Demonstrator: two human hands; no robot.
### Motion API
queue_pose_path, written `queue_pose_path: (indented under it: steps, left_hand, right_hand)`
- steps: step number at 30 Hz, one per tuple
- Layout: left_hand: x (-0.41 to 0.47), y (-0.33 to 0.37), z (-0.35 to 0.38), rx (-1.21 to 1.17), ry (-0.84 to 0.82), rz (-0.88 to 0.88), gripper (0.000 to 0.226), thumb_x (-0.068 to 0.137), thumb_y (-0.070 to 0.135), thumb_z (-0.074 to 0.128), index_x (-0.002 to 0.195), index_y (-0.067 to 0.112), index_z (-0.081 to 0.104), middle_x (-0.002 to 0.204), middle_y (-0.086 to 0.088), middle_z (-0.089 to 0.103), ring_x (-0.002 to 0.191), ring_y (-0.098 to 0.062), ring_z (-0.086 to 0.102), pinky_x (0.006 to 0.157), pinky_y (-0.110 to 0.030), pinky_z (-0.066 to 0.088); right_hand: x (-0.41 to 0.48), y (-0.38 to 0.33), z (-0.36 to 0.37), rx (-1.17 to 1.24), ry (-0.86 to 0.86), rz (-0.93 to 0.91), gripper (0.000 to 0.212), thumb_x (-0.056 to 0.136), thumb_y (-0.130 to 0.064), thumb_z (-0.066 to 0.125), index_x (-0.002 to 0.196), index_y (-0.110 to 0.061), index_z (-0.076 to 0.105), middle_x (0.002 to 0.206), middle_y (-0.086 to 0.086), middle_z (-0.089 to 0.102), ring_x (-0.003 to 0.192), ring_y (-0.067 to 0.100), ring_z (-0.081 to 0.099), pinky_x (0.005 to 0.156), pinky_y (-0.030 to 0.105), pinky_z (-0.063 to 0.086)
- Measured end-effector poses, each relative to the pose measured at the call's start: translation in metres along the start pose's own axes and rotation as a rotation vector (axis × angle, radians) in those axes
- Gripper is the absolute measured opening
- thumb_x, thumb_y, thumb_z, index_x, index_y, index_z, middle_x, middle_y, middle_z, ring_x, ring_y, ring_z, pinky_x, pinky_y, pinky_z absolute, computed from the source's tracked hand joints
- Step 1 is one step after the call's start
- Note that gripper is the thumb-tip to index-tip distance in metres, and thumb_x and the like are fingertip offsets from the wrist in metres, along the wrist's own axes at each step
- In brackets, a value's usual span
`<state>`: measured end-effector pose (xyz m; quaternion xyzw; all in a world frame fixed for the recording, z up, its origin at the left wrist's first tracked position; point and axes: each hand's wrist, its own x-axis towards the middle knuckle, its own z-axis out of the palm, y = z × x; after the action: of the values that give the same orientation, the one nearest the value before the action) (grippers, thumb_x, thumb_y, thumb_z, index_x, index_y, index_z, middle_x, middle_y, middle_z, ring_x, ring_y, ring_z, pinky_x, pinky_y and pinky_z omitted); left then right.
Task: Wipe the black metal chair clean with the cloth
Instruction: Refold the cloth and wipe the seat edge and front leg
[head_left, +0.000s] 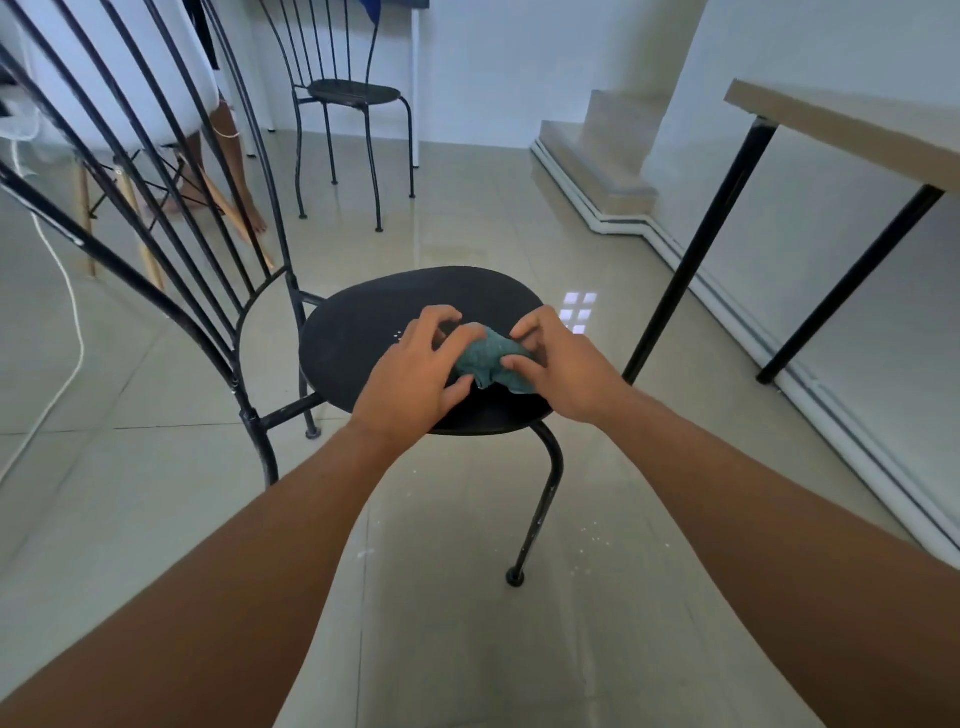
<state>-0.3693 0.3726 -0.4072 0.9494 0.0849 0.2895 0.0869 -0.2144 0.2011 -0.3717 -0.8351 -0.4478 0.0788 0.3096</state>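
Observation:
The black metal chair (353, 322) stands in front of me, its round seat in the middle and its barred backrest rising at the left. A crumpled teal cloth (488, 361) lies on the near right part of the seat. My left hand (415, 374) and my right hand (561, 369) both hold the cloth, one on each side, fingers curled into it. A few small white specks sit on the seat just left of my left hand.
A second black metal chair (353, 93) stands farther back. A white chair with wooden legs (130, 104) and a person's bare legs are at the back left. A table (857, 130) with black legs stands on the right. A white cord trails on the tiled floor at the left.

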Motion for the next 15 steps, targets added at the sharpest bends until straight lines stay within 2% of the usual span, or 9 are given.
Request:
queue_pose_path:
  steps: [3,5,7,8,10,12,13,15]
  left_hand:
    - [0.007,0.0,-0.002,0.049,0.043,0.098,0.03,0.098,0.029,0.071,0.126,0.02,0.069,0.148,-0.009,0.049,0.121,-0.027,0.059,0.086,-0.048,0.059]
    - [0.009,-0.002,-0.006,0.032,0.064,0.124,0.022,0.101,0.029,0.069,0.119,0.016,0.071,0.144,-0.007,0.055,0.12,-0.025,0.061,0.086,-0.048,0.058]
    - [0.01,-0.003,-0.012,-0.055,0.099,0.086,0.017,0.103,0.027,0.067,0.116,0.016,0.069,0.136,-0.001,0.062,0.12,-0.021,0.062,0.086,-0.046,0.058]
    - [0.011,-0.003,-0.015,-0.104,0.116,0.054,0.016,0.105,0.027,0.065,0.117,0.018,0.068,0.133,0.002,0.065,0.124,-0.019,0.062,0.089,-0.045,0.058]
    - [0.014,-0.003,-0.019,-0.201,0.134,-0.006,0.015,0.107,0.028,0.063,0.12,0.02,0.066,0.127,0.006,0.069,0.125,-0.016,0.063,0.095,-0.043,0.058]
    - [0.018,-0.002,-0.025,-0.321,0.156,-0.056,0.013,0.108,0.029,0.061,0.119,0.022,0.063,0.115,0.008,0.071,0.107,-0.013,0.069,0.088,-0.041,0.059]
    - [0.021,0.001,-0.029,-0.386,0.178,-0.088,0.012,0.109,0.03,0.06,0.117,0.022,0.062,0.11,0.008,0.072,0.101,-0.011,0.07,0.085,-0.041,0.059]
    - [0.027,0.004,-0.036,-0.498,0.227,-0.175,0.011,0.109,0.031,0.06,0.115,0.022,0.061,0.105,0.006,0.073,0.099,-0.012,0.072,0.087,-0.04,0.061]
  right_hand:
    - [0.0,0.002,-0.004,0.014,-0.005,-0.063,0.022,0.107,-0.03,0.065,0.117,-0.026,0.045,0.094,0.0,0.071,0.084,0.015,0.07,0.079,0.038,0.059]
    - [-0.003,0.0,-0.006,0.031,-0.059,-0.081,0.028,0.105,-0.041,0.068,0.117,-0.027,0.046,0.093,-0.001,0.07,0.078,0.014,0.067,0.074,0.033,0.055]
    - [-0.006,-0.001,-0.006,0.038,-0.147,-0.055,0.049,0.09,-0.062,0.077,0.122,-0.037,0.049,0.104,-0.005,0.071,0.088,0.014,0.068,0.08,0.035,0.058]
    - [-0.007,0.0,-0.005,-0.007,-0.166,-0.046,0.058,0.082,-0.072,0.078,0.124,-0.044,0.05,0.11,-0.009,0.07,0.094,0.016,0.068,0.085,0.04,0.058]
    - [-0.007,0.006,-0.001,-0.117,-0.118,-0.056,0.059,0.075,-0.079,0.072,0.123,-0.05,0.054,0.113,-0.015,0.067,0.102,0.016,0.064,0.092,0.051,0.056]
    - [-0.004,0.007,-0.001,-0.096,-0.005,-0.066,0.035,0.087,-0.066,0.071,0.111,-0.041,0.064,0.107,-0.014,0.066,0.098,0.013,0.062,0.09,0.045,0.055]
    - [-0.002,0.005,-0.004,-0.045,0.053,-0.063,0.023,0.095,-0.055,0.071,0.104,-0.035,0.067,0.102,-0.011,0.066,0.093,0.011,0.062,0.086,0.037,0.055]
    - [0.001,-0.001,-0.014,0.092,0.127,-0.026,0.016,0.103,-0.041,0.07,0.099,-0.025,0.071,0.094,-0.008,0.069,0.083,0.008,0.063,0.076,0.018,0.05]
